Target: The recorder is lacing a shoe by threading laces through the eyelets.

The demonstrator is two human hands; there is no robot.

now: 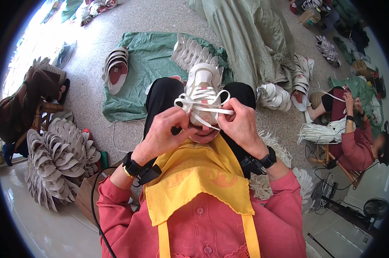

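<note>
A white and beige sneaker with pink parts rests between my knees, toe pointing away from me. Its white shoelace is looped out to both sides over the tongue. My right hand pinches a strand of this lace between thumb and fingers at the shoe's right side. My left hand is curled beside the shoe's left side, close to the left loop; what its fingertips hold, if anything, is hidden. A yellow apron covers my lap, just under the shoe's heel.
Nested shoe uppers lie on a green sheet, with more sneakers at its left. Grey shoe parts are heaped at left. White laces hang by my right arm. A large sack lies ahead; co-workers sit at both sides.
</note>
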